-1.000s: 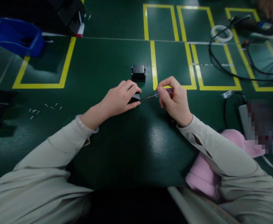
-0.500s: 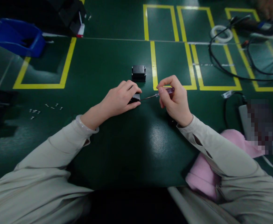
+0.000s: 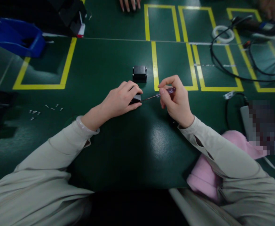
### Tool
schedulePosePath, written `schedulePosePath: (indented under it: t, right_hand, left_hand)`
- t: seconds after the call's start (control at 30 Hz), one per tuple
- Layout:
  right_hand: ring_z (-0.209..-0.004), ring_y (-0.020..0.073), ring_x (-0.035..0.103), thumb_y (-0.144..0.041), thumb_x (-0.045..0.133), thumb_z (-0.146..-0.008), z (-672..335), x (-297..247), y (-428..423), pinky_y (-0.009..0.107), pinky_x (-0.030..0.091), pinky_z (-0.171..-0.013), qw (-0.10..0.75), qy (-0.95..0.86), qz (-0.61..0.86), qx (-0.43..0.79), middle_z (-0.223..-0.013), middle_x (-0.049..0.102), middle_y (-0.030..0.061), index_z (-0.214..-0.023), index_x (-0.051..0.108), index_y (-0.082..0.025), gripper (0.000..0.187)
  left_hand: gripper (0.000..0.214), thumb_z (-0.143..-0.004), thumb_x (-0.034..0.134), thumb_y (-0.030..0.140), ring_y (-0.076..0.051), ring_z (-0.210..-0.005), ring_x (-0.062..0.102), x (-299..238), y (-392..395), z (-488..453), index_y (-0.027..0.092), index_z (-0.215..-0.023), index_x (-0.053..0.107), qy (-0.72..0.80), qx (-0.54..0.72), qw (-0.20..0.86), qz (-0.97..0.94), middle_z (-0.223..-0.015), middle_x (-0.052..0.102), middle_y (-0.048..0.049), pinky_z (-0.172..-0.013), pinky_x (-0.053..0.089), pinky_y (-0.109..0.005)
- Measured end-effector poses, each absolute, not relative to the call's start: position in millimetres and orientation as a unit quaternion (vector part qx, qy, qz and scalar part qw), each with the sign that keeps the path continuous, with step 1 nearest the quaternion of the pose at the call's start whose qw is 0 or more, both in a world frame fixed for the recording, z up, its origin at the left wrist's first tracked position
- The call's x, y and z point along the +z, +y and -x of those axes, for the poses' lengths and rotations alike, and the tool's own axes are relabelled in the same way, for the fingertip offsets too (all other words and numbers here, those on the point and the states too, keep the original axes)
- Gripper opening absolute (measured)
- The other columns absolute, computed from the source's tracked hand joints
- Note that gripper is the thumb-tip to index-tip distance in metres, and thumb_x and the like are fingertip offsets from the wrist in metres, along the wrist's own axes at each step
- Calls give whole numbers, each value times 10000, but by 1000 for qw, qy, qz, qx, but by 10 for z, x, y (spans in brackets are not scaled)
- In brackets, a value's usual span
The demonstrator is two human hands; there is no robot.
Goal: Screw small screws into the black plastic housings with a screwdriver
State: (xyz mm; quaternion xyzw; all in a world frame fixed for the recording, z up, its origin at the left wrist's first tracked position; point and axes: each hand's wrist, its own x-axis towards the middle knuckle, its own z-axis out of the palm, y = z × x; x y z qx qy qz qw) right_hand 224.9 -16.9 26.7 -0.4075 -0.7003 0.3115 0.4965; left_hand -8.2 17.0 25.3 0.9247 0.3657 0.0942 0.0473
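Observation:
My left hand (image 3: 122, 99) is closed round a small black block (image 3: 135, 99), pressing it to the green table; the fingers cover most of it. In my right hand (image 3: 175, 100) is a screwdriver (image 3: 171, 90) with a purplish see-through handle, pinched between thumb and fingers. Its thin shaft points left, and the tip meets the right end of the block, where a screw may sit too small to make out. Just beyond my left hand stands a second black block (image 3: 139, 72) with small shiny screws at its sides.
Several loose screws (image 3: 34, 112) lie to the left. A blue bin (image 3: 17, 37) stands at the back left, a tape roll (image 3: 223, 34) and black cables at the right. Pink cloth (image 3: 205, 179) lies under my right forearm. Other people's hands (image 3: 130, 4) show at the far edge.
Another person's fingers have come into view at the top middle. My hands, the held block and the screwdriver stay almost in place.

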Motion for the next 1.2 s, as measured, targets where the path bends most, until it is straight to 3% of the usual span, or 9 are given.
schedulePosePath:
  t: [0.27,0.47,0.67,0.9,1.2]
  right_hand:
    - [-405,43,449,-373,540,-1013,-2257,259,-167,245,328,-437,484,-700,422,311,-555,460,-104,-928,517,-234,164]
    - [-440,41,479,-356,531,-1013,-2255,262,-173,238,352,-445,497,-697,404,322,-639,493,-94,-1019,508,-237,122]
    - [-402,48,454,-393,536,-1013,-2250,276,-173,241,328,-429,485,-697,424,313,-551,470,-99,-917,509,-237,185]
    - [-429,65,458,-471,514,-1012,-2247,265,-174,261,347,-419,494,-691,421,318,-614,465,-93,-1062,493,-261,217]
    - [-396,61,436,-470,512,-1018,-2245,277,-170,264,315,-426,494,-693,434,295,-532,436,-100,-909,508,-252,244]
  left_hand:
    - [374,-962,591,372,-286,-1138,573,253,171,84,154,-1262,542,366,94,45,-925,-1273,588,-134,-889,560,-421]
    - [374,-959,594,369,-286,-1144,565,253,173,82,161,-1263,533,366,95,53,-924,-1277,582,-136,-861,560,-406]
    - [373,-959,587,374,-287,-1130,567,252,177,87,164,-1262,531,363,95,51,-926,-1271,585,-138,-867,555,-416]
    - [372,-959,588,367,-289,-1139,562,252,177,94,163,-1266,537,360,100,55,-926,-1274,583,-140,-866,552,-416]
    - [374,-963,585,368,-293,-1158,566,269,166,84,150,-1265,553,368,92,50,-924,-1282,586,-142,-915,551,-427]
